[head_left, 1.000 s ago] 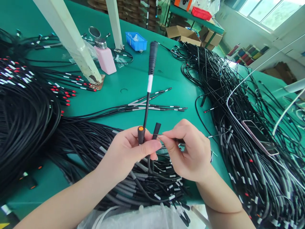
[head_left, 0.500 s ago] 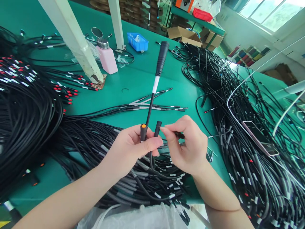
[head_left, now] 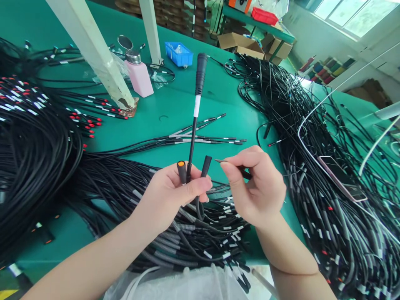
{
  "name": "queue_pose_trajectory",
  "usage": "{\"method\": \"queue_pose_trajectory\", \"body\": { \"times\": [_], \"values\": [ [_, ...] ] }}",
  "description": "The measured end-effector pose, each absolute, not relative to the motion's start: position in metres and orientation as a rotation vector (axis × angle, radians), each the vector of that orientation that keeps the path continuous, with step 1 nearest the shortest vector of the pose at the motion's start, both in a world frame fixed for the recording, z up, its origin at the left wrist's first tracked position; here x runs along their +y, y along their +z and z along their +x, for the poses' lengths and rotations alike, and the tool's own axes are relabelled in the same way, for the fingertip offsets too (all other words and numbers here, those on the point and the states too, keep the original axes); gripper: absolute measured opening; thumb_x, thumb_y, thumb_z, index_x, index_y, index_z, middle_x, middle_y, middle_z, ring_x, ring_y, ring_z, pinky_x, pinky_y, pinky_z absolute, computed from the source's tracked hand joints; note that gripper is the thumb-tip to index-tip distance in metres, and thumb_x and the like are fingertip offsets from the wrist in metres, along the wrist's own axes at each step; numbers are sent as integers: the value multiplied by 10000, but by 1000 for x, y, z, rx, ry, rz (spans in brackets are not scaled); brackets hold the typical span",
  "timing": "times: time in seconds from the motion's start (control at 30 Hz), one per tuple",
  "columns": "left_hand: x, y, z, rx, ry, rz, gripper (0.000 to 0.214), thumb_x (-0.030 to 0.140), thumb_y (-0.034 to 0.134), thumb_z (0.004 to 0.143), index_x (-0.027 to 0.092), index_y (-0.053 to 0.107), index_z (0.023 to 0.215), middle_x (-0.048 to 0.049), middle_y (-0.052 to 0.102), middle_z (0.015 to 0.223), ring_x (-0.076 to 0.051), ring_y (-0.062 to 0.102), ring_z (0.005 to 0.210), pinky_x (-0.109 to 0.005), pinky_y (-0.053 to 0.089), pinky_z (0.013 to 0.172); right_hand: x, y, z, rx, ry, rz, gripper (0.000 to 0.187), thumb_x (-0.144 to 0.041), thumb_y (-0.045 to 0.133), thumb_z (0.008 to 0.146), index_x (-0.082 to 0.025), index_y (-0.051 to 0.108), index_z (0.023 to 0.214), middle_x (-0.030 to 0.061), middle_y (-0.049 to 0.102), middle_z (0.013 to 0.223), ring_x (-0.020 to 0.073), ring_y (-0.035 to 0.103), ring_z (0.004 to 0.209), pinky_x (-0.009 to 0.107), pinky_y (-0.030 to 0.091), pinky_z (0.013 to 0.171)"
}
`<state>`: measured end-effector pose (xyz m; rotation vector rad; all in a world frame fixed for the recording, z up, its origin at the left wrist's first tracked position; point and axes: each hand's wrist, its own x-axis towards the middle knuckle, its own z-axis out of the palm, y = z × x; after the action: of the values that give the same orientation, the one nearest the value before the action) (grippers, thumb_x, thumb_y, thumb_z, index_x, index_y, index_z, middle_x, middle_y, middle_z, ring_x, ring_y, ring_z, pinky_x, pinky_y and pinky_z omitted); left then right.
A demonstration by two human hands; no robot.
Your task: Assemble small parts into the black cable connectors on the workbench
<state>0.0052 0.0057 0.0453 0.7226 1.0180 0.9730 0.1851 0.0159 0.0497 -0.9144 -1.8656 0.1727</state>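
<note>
My left hand (head_left: 170, 198) is closed round a small bunch of black cable ends. An orange-tipped connector (head_left: 181, 168) and a short black connector (head_left: 206, 165) stick up from the fist. A third cable with a white label rises to a long black plug (head_left: 201, 73). My right hand (head_left: 254, 187) pinches a thin dark pointed tool (head_left: 233, 164), its tip just right of the short black connector and apart from it. Both hands hover over a heap of black cables (head_left: 200, 233) at the near edge of the green table (head_left: 168, 104).
Large black cable bundles lie at the left (head_left: 34, 150) and right (head_left: 328, 200). A few loose cables (head_left: 203, 139) lie mid-table. A pink dispenser bottle (head_left: 139, 75), a white post (head_left: 93, 54), a blue bin (head_left: 178, 53) and a phone (head_left: 342, 178) are around. Cardboard boxes (head_left: 242, 43) stand beyond.
My right hand has drawn back to the right, off the short black connector, and the tool's tip now shows. The long plug has swung back left to upright.
</note>
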Motion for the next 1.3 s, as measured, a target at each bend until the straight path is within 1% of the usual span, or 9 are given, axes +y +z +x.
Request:
{"method": "queue_pose_trajectory", "body": {
  "times": [0.17,0.37,0.5,0.6,0.73,0.87,0.97,1.07,1.3],
  "values": [
    [7,45,5,1013,979,697,204,190,896,643,232,696,644,66,678,460,-125,637,504,-224,495,554,16,56,189,-1891,380,-884,155,-61,651,973,-215,639,976,13,684,830,142,614,696,285,494,561],
    [8,48,4,996,971,686,211,168,889,623,235,689,617,70,665,436,-112,594,455,-204,428,477,13,54,185,-1976,288,-832,189,-42,681,950,-225,633,959,5,732,786,141,601,634,285,475,502],
    [7,48,3,991,977,685,200,155,889,635,241,709,630,72,714,491,-104,618,460,-205,480,512,14,51,185,-1945,145,-864,206,-28,683,943,-224,628,976,12,728,787,148,611,648,287,472,504],
    [5,48,2,982,967,705,200,151,893,635,247,717,622,71,713,488,-120,646,476,-220,512,543,15,53,185,-1940,217,-834,210,-26,680,942,-225,622,973,2,726,778,137,600,628,278,474,510],
    [5,48,1,971,945,733,197,151,891,647,242,721,604,61,737,523,-102,615,449,-221,499,540,14,55,185,-1933,134,-823,226,0,677,928,-211,615,978,13,728,785,138,593,637,273,457,503],
    [5,47,1,964,942,719,201,144,893,650,245,722,615,67,737,524,-99,624,463,-207,481,532,13,54,185,-1989,189,-835,192,-30,678,942,-212,623,970,1,700,760,138,581,624,276,462,508],
    [6,46,2,980,951,710,207,135,893,641,240,716,618,70,743,542,-86,601,450,-203,463,522,15,54,186,-1930,128,-855,205,-23,668,944,-219,619,975,6,705,775,144,597,635,279,459,508],
    [5,46,2,999,951,712,209,151,899,637,234,707,629,62,748,555,-90,584,444,-223,467,533,16,57,188,-1883,259,-874,189,-43,669,943,-225,618,941,-1,710,777,136,599,622,277,479,519],
    [3,48,2,1026,947,757,222,240,889,698,250,671,655,62,640,449,-184,665,572,-300,518,628,13,59,185,-1927,372,-868,171,-62,677,946,-217,626,896,1,727,750,130,614,603,261,441,463]
  ]
}}
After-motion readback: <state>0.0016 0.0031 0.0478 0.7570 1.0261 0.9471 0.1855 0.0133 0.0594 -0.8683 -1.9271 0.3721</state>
